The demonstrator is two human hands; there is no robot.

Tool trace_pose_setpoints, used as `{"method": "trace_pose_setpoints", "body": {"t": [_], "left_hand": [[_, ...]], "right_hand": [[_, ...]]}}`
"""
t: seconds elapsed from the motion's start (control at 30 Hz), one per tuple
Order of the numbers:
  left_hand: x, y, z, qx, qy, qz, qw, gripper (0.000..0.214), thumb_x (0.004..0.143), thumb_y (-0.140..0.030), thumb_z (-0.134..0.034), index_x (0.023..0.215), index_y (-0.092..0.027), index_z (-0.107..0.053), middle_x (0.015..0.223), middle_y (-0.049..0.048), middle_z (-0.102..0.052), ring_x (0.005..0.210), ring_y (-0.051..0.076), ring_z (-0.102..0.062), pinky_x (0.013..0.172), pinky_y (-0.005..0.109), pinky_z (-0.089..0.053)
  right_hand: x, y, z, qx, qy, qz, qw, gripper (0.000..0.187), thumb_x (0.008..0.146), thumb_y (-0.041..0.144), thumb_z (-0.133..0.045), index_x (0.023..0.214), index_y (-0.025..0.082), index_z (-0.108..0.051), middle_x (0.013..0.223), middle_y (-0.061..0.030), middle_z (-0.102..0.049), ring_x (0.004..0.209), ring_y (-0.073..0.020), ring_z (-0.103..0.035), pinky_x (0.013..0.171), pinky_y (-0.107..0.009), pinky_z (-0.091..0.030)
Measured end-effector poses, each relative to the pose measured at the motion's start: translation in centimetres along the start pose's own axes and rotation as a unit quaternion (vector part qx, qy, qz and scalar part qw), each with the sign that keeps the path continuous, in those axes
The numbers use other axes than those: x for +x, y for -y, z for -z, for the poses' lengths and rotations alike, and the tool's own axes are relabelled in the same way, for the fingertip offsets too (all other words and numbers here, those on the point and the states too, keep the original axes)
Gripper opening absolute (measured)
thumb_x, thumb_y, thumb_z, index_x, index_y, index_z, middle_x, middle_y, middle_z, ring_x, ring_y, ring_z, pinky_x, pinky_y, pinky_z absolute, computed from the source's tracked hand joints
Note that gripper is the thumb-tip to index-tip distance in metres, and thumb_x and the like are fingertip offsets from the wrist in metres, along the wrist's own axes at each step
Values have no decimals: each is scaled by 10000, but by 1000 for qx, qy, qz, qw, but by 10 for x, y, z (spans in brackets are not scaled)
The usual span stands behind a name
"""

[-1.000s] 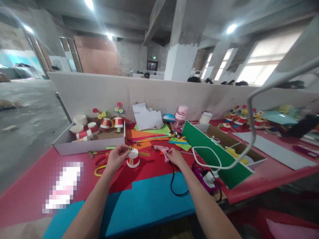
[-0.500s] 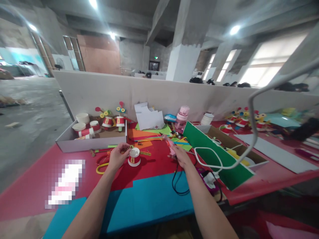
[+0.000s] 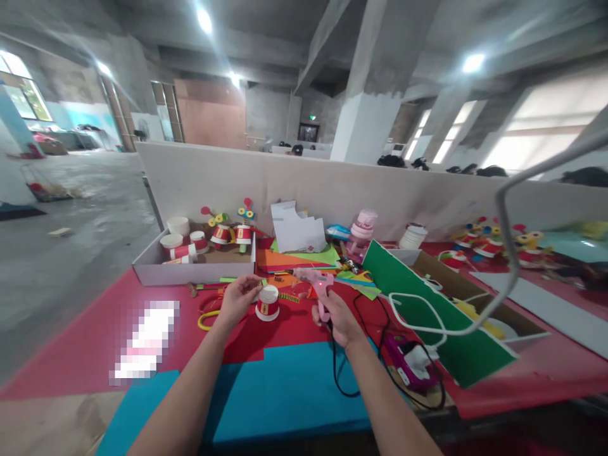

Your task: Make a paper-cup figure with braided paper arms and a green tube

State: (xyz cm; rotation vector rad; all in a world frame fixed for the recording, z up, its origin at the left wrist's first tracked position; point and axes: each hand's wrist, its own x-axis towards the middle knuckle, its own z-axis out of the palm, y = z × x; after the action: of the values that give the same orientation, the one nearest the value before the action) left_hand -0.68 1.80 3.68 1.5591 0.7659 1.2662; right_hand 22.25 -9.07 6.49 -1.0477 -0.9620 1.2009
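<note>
My right hand [image 3: 341,315] is wrapped round the handle of a pink glue gun [image 3: 321,283], which stands upright with its nozzle pointing left and a small red light showing. A black cord hangs from its grip. My left hand [image 3: 239,299] pinches a small green folded paper strip [image 3: 264,283] just above and left of a paper cup [image 3: 267,308]. The cup is red and white and stands upside down on the red table. Behind it and to its right lies a yellow-green paper spring [image 3: 289,297]. Yellow-handled scissors [image 3: 208,321] lie partly hidden beside my left wrist.
A white box [image 3: 190,273] at the back left holds paper cups and finished cup figures. Coloured paper sheets [image 3: 297,258] lie at the back. To the right are a green-sided box [image 3: 437,316], a purple power strip [image 3: 413,367] and a bent white tube [image 3: 506,253]. Blue sheets [image 3: 304,386] cover the front.
My right hand has brought the glue gun up and turned its nozzle leftward, toward the cup. My left hand stays by the cup with the green strip. The whole view has shifted slightly.
</note>
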Motion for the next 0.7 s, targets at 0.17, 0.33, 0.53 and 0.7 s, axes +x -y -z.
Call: {"method": "trace_pose_setpoints", "body": {"t": [0.17, 0.33, 0.53, 0.7], "left_hand": [[-1, -2, 1, 34, 13, -14, 999, 248, 770, -312, -654, 968, -164, -654, 981, 83, -705, 886, 191, -651, 769, 287, -492], [1, 4, 3, 74, 13, -24, 997, 238, 773, -298, -640, 972, -170, -669, 917, 71, -709, 854, 192, -648, 767, 291, -492], [0, 3, 2, 72, -4, -23, 997, 233, 746, -283, -659, 948, -168, -679, 890, 68, -710, 849, 199, -647, 772, 299, -493], [0, 5, 3, 88, 13, -34, 995, 211, 785, -292, -629, 955, -170, -655, 930, 71, -702, 880, 193, -645, 790, 291, -483]], "right_hand": [[-10, 7, -19, -81, 36, 25, 996, 436, 797, 511, -622, 1084, 192, -548, 676, 14, -652, 395, -79, -451, 390, -209, -380], [-12, 7, -23, -118, 31, 58, 991, 371, 809, 508, -597, 1001, 194, -552, 832, -18, -684, 406, -58, -462, 394, -203, -378], [-11, 3, -22, -146, 17, 56, 988, 347, 823, 515, -571, 943, 191, -541, 589, 41, -589, 398, -79, -448, 402, -207, -359], [-9, 0, -22, -161, 22, 65, 985, 359, 833, 513, -560, 992, 194, -517, 710, 18, -630, 410, -71, -459, 399, -205, -352]]}}
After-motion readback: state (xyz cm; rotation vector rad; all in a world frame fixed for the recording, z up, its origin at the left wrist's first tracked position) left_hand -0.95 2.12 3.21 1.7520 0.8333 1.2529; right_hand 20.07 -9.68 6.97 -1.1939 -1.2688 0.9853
